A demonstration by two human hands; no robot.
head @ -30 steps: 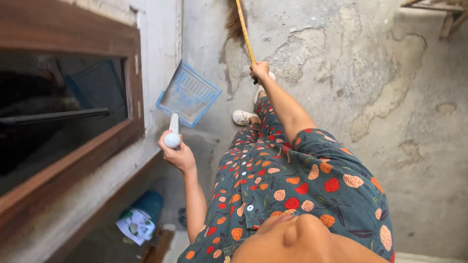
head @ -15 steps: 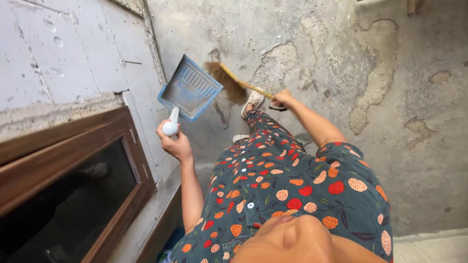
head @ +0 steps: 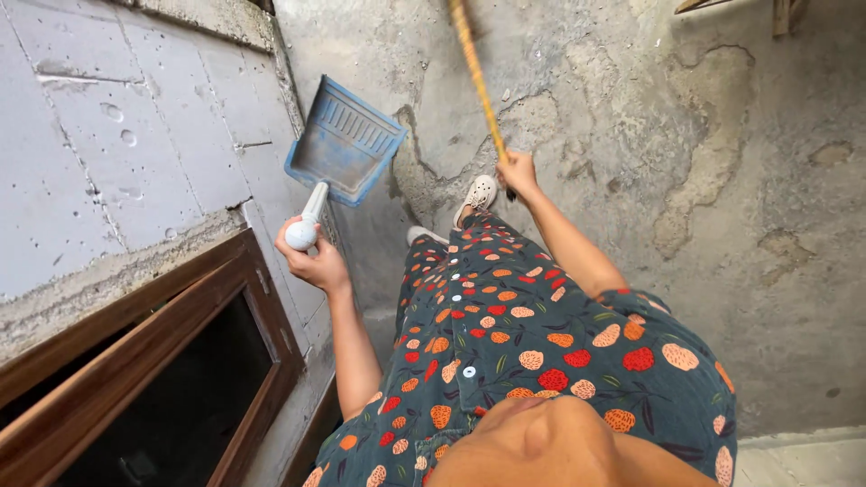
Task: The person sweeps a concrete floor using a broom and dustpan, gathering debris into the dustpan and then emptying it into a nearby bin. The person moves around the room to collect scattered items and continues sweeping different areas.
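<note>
My left hand grips the white handle of a blue plastic dustpan, held out in front of me, close to the grey wall on my left. My right hand is closed around the yellow stick of a broom, which slants up and away to the top edge; its bristle end is out of view. Below my arms are my patterned dress and my white shoes on the concrete floor.
A wooden window frame with a dark opening sits in the block wall at lower left. Cracked, patchy concrete floor spreads to the right. Wooden furniture legs show at top right.
The broom swung from lying sideways with its bristles near the dustpan to pointing up and away. The dustpan rose slightly and my view shifted along the wall.
</note>
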